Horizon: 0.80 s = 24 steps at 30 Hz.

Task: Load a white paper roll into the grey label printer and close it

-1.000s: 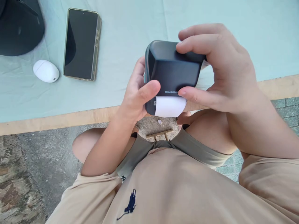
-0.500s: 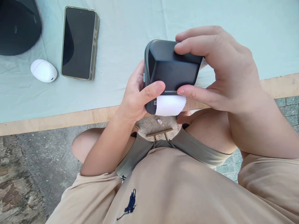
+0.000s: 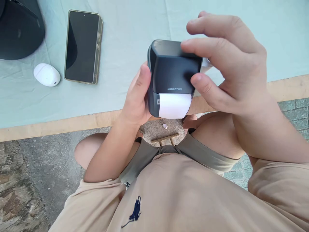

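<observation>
A black label printer (image 3: pixel 178 72) marked NIIMBOT is held up over the table's near edge. A strip of white label paper (image 3: pixel 174 106) hangs out of its front slot. My left hand (image 3: pixel 136 100) grips the printer from the left, thumb along its side and the other fingers hidden beneath. At the right side, my right hand (image 3: pixel 231 64) has its fingers and thumb spread apart. One fingertip overlaps the printer's upper right edge; whether it touches I cannot tell. Something white (image 3: pixel 206 62) shows between the printer and this hand, partly covered.
On the pale green cloth (image 3: pixel 130 29) to the left lie a smartphone (image 3: pixel 82 46) and a white oval case (image 3: pixel 47 74). A large black object (image 3: pixel 21 32) fills the upper left corner. The table's wooden edge (image 3: pixel 101 120) runs across, above my lap.
My right thumb and fingers have come off the printer's face and spread wider. My left thumb has slid from the front to the side. The lid now sits lower over the paper.
</observation>
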### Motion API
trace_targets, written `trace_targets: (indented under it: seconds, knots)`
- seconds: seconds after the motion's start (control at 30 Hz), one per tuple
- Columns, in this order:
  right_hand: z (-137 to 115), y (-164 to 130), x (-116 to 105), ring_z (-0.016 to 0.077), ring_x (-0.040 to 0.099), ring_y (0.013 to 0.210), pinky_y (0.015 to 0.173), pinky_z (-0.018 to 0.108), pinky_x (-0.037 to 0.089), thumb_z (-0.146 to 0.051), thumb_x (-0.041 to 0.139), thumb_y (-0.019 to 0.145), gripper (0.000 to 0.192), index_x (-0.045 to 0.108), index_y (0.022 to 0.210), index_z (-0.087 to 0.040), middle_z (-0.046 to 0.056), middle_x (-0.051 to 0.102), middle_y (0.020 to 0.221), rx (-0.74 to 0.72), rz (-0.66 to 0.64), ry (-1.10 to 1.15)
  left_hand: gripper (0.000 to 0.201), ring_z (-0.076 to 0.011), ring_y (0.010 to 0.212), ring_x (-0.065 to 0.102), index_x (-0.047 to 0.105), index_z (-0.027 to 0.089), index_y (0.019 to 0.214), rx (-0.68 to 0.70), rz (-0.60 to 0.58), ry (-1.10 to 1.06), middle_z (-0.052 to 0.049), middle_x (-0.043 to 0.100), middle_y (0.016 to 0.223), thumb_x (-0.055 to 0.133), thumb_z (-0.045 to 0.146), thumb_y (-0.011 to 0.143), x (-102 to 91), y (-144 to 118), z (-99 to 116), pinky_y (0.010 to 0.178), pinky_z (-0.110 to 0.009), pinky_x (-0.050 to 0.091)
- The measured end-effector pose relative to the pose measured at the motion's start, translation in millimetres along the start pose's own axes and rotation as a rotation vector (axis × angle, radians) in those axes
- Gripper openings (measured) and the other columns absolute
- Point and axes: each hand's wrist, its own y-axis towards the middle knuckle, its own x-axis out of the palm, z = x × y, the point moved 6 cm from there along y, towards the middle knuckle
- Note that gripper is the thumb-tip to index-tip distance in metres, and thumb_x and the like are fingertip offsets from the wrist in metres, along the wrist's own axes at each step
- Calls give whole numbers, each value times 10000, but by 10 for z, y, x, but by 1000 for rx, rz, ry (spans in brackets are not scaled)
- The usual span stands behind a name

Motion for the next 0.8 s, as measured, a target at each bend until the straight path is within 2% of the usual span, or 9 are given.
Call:
trace_targets:
  seconds: [0.1, 0.17, 0.3, 0.53, 0.67, 0.73, 0.8]
  knots:
    - [43, -4, 2, 149, 515, 1282, 1117, 322, 450, -278, 448, 917, 390, 507, 1277, -142, 105, 539, 1324, 51, 7, 20, 397, -301, 1318, 480, 639, 216, 1070, -9, 80, -73, -42, 657, 1189, 360, 469, 943, -19, 4, 21, 1074, -475, 442]
    - [46, 0, 11, 141, 527, 1270, 1070, 295, 480, -289, 453, 919, 378, 509, 1262, -144, 100, 556, 1306, 57, -8, 30, 364, -301, 1282, 511, 634, 220, 1074, -24, 119, -89, -41, 672, 1174, 384, 448, 939, -39, 3, 14, 1077, -464, 443]
    - [42, 9, 13, 143, 542, 1255, 1007, 281, 510, -316, 466, 912, 380, 511, 1256, -160, 88, 573, 1291, 57, -28, 34, 334, -317, 1273, 511, 630, 257, 1091, -5, 94, -87, -34, 686, 1133, 425, 463, 926, -58, 10, -2, 1071, -500, 435]
    - [6, 9, 16, 182, 526, 1281, 1073, 288, 477, -398, 593, 844, 537, 510, 1267, -78, 156, 549, 1309, 33, -45, 77, 315, -334, 1262, 485, 667, 238, 992, 41, 119, -11, -40, 679, 1074, 497, 482, 890, -142, 30, -18, 1049, -469, 439]
    - [4, 16, -9, 174, 528, 1262, 999, 285, 520, -440, 578, 846, 522, 498, 1270, -146, 101, 535, 1324, 47, -37, 26, 310, -335, 1236, 513, 659, 244, 974, 18, 155, -34, -44, 684, 1041, 464, 472, 895, -124, 39, 1, 1016, -453, 464]
    - [-1, 7, -73, 187, 550, 1187, 963, 327, 522, -476, 571, 832, 482, 542, 1212, -181, 77, 561, 1231, 54, 32, -57, 319, -317, 1236, 526, 649, 242, 941, -33, 182, -70, -46, 693, 1010, 391, 429, 923, -95, 38, 2, 1011, -444, 477]
    - [48, -22, -114, 180, 575, 1036, 904, 354, 516, -523, 555, 825, 448, 577, 1136, -201, 63, 587, 1005, 157, 73, -62, 350, -304, 1252, 521, 639, 246, 908, -42, 170, -94, -47, 698, 992, 348, 438, 924, -51, 36, 23, 1005, -436, 489]
